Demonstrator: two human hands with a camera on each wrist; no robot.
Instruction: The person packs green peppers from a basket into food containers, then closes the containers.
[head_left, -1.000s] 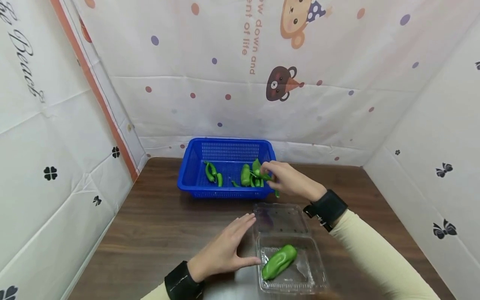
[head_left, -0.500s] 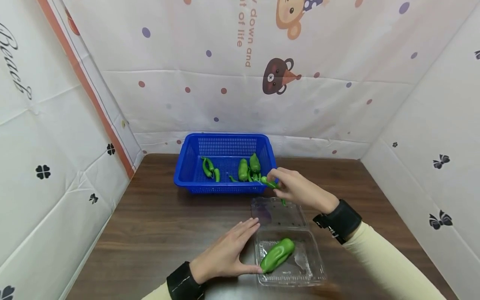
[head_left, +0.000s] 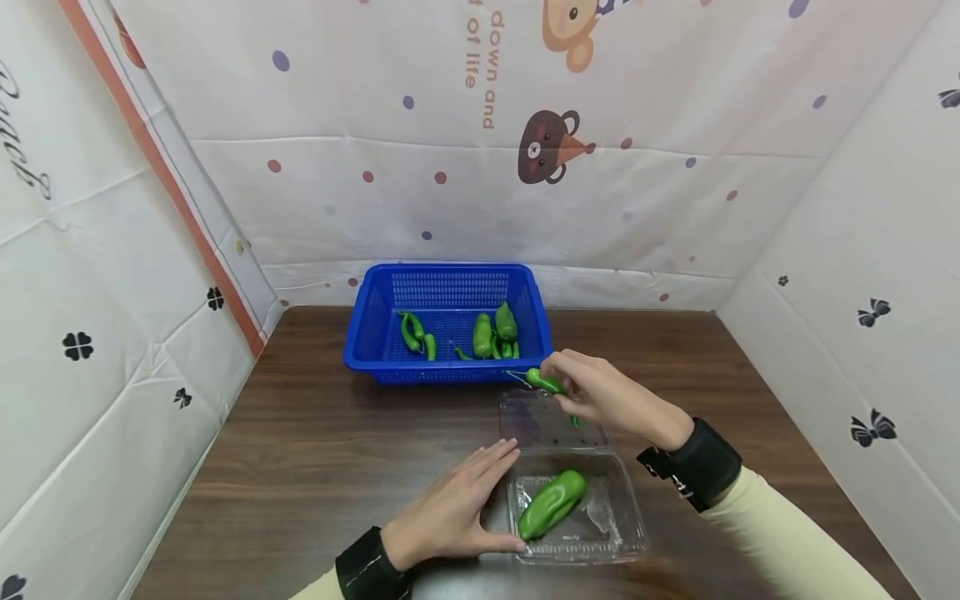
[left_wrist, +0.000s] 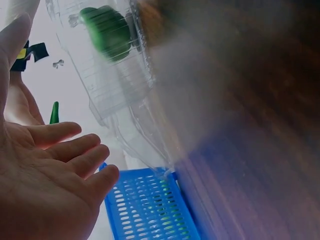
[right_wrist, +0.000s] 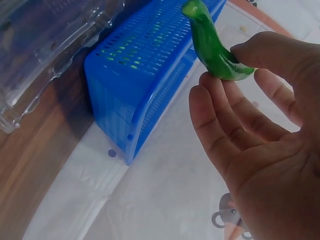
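My right hand (head_left: 561,382) pinches a small curved green pepper (head_left: 544,382) between thumb and fingers, just above the open lid of a clear plastic clamshell box (head_left: 628,518). One larger green pepper (head_left: 551,502) lies in the box's tray. My left hand (head_left: 480,487) lies flat on the table, its thumb against the tray's left edge. In the right wrist view the right hand (right_wrist: 235,67) holds the small pepper (right_wrist: 210,42) in front of the blue basket (right_wrist: 145,85). The left wrist view shows the open left hand (left_wrist: 55,165) beside the clamshell box (left_wrist: 115,85).
A blue slotted basket (head_left: 358,340) stands at the back of the dark wooden table (head_left: 315,458) with several green peppers (head_left: 482,333) in it. White printed sheets wall in the table at the back, left and right.
My right hand has carried the small pepper out of the basket and toward me, to above the clamshell's lid. The left hand has stayed beside the tray.
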